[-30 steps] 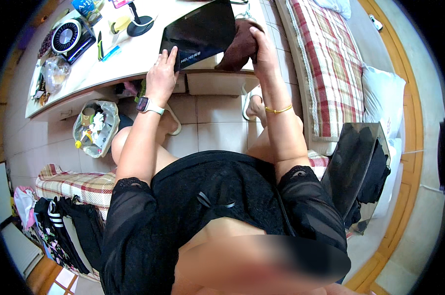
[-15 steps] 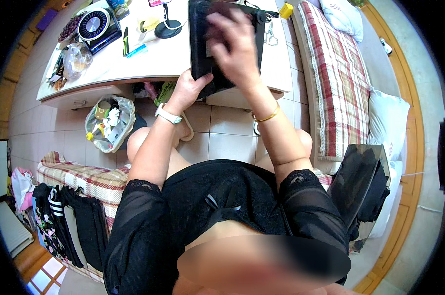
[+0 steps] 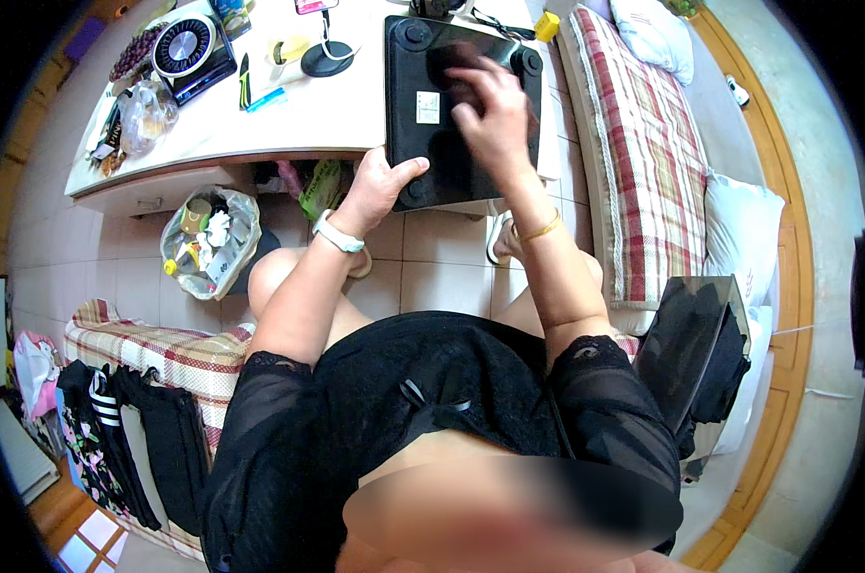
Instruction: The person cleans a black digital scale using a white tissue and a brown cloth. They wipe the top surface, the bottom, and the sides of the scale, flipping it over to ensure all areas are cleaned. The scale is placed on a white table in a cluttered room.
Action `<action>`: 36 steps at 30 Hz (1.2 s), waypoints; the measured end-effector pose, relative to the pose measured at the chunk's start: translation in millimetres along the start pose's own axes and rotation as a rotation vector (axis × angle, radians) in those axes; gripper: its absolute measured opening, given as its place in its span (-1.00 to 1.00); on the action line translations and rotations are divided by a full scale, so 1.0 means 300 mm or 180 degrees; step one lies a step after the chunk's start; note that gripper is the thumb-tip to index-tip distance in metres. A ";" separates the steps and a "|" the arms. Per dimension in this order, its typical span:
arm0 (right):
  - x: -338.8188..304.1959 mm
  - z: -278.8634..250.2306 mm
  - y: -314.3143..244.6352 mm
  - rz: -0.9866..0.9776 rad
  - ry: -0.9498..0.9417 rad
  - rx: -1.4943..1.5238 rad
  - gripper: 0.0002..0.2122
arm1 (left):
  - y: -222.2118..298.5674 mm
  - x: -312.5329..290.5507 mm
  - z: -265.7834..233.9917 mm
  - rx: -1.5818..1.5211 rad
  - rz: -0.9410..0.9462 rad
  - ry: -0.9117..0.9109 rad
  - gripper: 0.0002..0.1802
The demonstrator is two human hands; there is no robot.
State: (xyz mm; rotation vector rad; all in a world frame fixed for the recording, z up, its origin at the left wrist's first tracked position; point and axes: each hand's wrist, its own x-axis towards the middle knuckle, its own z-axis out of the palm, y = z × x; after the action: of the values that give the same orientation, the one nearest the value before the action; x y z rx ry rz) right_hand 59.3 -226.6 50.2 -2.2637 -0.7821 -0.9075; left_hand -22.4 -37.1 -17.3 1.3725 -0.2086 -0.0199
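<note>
Overlapping the front edge of the white rectangular desk (image 3: 322,124) is a flat, glossy black panel (image 3: 444,145). Over it, the right hand (image 3: 496,122) is held with fingers half bent; any grip is blurred. The panel's lower-left edge is clamped by the left hand (image 3: 377,189), thumb uppermost. Its face is marked by a white rectangular label (image 3: 427,107).

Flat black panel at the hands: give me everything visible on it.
The black panel is flat, roughly square and glossy, like glass or plastic. Three round black feet show near its corners, plus a small pale label left of centre. It overlaps the white table in view, its near edge past the table's front; support underneath is hidden. The left hand grips its near-left edge, thumb on the face. The right hand and brown cloth are over it, blurred; contact is unclear.
</note>
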 end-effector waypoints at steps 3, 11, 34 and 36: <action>-0.022 -0.039 -0.152 -0.0294 -0.0327 -0.0125 -0.56 | 0.032 -0.015 0.003 -0.0296 -0.0113 0.0085 -0.63; -0.042 -0.240 0.235 0.0601 0.0634 -0.0655 -0.58 | 0.067 0.007 -0.018 -0.0835 -0.0109 0.0185 -0.68; 0.086 -0.128 0.098 0.0282 0.0778 -0.0726 -0.48 | 0.016 0.014 0.030 -0.0007 0.0034 -0.0114 -0.65; 0.160 -0.114 0.098 -0.0021 0.0638 -0.0832 -0.49 | 0.037 0.002 0.047 0.0149 -0.0012 -0.0231 -0.64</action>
State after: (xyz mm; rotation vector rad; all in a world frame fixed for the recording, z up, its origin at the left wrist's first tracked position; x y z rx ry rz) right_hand 94.5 -255.2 98.1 -2.3419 -0.6112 -1.2813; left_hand -25.2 -48.6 -4.0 1.4200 -0.2687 -0.0685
